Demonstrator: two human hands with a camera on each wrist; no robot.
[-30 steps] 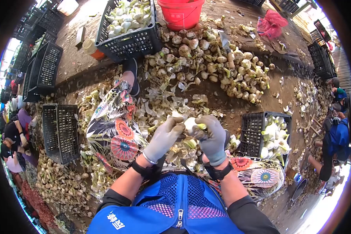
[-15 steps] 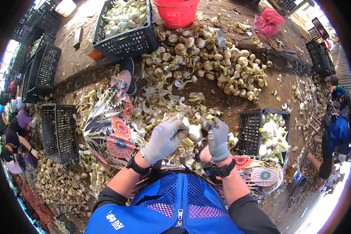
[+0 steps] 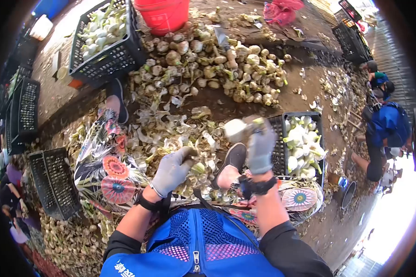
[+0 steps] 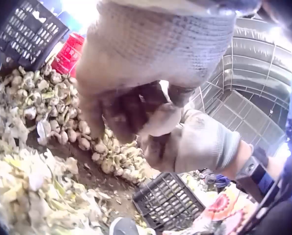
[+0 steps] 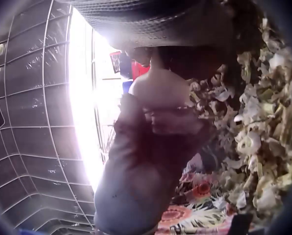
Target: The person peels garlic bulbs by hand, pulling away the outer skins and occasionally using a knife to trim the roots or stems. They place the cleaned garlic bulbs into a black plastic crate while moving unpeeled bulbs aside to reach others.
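My gloved right hand [image 3: 262, 150] grips a peeled white garlic bulb [image 3: 235, 130] by its stem end, blurred in the head view, close to the left side of a black crate [image 3: 276, 138] of cleaned garlic [image 3: 302, 145]. Over the heap of papery skins [image 3: 171, 136], my gloved left hand [image 3: 173, 170] hangs with loosely bent fingers and nothing visible in them. In the right wrist view the bulb [image 5: 160, 88] shows pale beneath the right glove, overlapped by the left hand [image 5: 136, 166]. The left wrist view shows both gloves near each other.
Unpeeled garlic [image 3: 208, 64] lies piled in front, with a wooden-handled blade [image 3: 222, 39] on it. Behind stand a full black crate [image 3: 104, 51] and a red bucket [image 3: 164, 16]. Another black crate [image 3: 55, 182] is at left. People [image 3: 386, 124] work at right.
The hands have parted: the right one carries the bulb right and forward toward the crate, while the left has let go of it. The head view has swung to the right.
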